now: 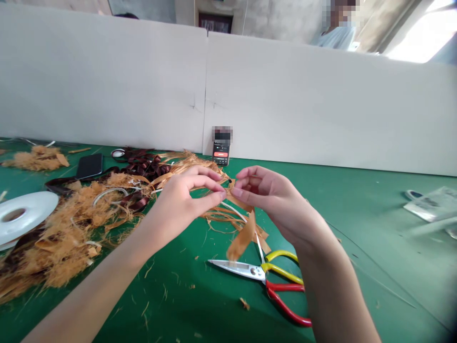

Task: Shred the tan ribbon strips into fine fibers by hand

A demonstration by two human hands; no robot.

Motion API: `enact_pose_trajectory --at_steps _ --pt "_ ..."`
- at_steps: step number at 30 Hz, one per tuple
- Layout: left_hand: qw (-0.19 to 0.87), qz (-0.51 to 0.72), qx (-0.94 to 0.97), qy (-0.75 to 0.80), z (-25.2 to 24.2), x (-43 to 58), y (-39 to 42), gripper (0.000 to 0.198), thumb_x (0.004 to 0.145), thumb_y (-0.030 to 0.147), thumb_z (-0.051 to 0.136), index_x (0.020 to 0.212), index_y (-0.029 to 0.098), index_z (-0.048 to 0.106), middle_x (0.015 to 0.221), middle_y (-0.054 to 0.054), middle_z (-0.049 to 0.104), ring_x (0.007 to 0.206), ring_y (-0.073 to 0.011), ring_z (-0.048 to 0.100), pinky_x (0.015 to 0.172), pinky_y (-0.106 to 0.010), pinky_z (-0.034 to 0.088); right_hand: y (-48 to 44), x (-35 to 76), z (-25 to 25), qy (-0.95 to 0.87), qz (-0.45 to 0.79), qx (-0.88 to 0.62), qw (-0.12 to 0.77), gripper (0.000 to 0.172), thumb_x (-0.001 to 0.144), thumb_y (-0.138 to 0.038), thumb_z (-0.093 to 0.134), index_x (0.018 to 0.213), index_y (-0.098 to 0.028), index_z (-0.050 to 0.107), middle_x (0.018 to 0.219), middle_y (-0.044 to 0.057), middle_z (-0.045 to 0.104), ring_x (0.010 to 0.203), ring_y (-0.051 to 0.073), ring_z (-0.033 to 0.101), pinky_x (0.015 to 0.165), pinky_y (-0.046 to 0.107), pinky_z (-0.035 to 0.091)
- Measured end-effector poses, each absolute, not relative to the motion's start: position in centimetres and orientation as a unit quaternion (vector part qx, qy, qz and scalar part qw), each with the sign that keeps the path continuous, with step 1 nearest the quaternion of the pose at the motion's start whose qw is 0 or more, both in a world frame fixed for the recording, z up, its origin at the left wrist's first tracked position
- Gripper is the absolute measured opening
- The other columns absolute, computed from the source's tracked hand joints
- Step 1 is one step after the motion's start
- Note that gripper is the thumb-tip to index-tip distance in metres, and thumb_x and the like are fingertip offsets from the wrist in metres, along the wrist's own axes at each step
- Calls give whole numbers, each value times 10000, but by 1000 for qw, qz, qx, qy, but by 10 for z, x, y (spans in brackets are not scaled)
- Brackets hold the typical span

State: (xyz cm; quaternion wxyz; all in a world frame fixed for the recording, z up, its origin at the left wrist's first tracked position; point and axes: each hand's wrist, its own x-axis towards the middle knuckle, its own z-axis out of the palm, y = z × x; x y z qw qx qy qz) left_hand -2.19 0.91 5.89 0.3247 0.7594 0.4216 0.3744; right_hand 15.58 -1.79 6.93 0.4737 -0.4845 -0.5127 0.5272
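My left hand and my right hand meet fingertip to fingertip above the green table, each pinched closed. Between them is a tan ribbon, whose loose end hangs down in a twist below my right hand. The exact grip of the fingertips is partly hidden. Under the ribbon's tip lie scissors with one yellow and one red handle, partly covered by my right forearm. A thin white strip runs down toward their pivot. Behind my fingers spreads a bundle of tan strands.
Frayed tan fibres and dark brown ribbon are heaped at the left, by a white spool and a dark phone. Another phone leans on the white partition. A clear plastic packet lies right. A person stands beyond.
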Motion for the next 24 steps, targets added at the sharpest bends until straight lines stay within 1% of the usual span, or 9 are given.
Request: enact_pose_trajectory --at_steps 3,7,8,10,12,14,16,19,24 --pt "303 372 773 416 57 -23 10 135 813 337 646 774 227 714 1086 -38 646 1021 -224 608 928 -337 448 -17 156 68 -523 543 -490 437 275 733 -178 724 966 -161 577 825 9 648 795 112 621 753 257 497" --pt "227 418 772 421 57 -21 7 63 821 258 627 847 224 674 1101 -41 620 1096 -218 571 959 -333 432 -14 155 61 -517 527 -496 457 245 751 -150 685 964 -171 566 822 -2 622 764 105 607 761 273 502" --pt "209 428 768 428 57 -21 6 61 828 257 616 821 219 664 1110 -44 612 1106 -218 564 959 -333 432 -14 155 60 -512 526 -496 464 227 758 -147 674 952 -174 561 832 1 619 770 108 609 767 280 504" --pt "192 425 767 441 58 -20 3 164 846 300 599 719 211 653 1127 -46 606 1103 -223 563 963 -344 432 -12 153 57 -500 530 -494 475 198 765 -147 662 929 -174 556 853 11 617 803 117 618 796 293 503" --pt "190 406 778 440 57 -19 3 244 838 363 615 651 213 663 1138 -44 615 1098 -236 564 976 -366 425 -11 151 56 -491 535 -485 488 199 751 -145 673 910 -173 557 847 10 614 809 117 615 812 295 499" --pt "194 395 787 432 55 -19 4 213 813 391 651 688 226 702 1143 -42 624 1106 -246 563 991 -383 418 -10 150 54 -489 538 -471 499 214 720 -134 693 886 -172 565 819 -3 604 771 105 601 796 284 496" --pt "206 397 786 427 53 -19 7 164 792 382 683 751 230 727 1140 -40 629 1104 -243 566 997 -378 416 -10 149 54 -489 548 -455 504 226 699 -132 710 872 -174 572 799 -13 600 743 96 590 776 267 492" --pt "233 395 781 424 52 -20 10 121 798 333 689 772 225 735 1125 -29 635 1073 -214 584 991 -336 422 -9 150 53 -479 576 -434 501 216 708 -139 714 873 -174 580 835 -4 614 786 94 599 790 246 484" --pt "245 408 774 417 54 -23 10 108 822 301 667 852 220 731 1124 -27 642 1069 -199 592 975 -296 436 -9 152 56 -455 622 -415 483 211 706 -129 731 857 -172 590 853 -7 609 797 85 605 791 221 484"
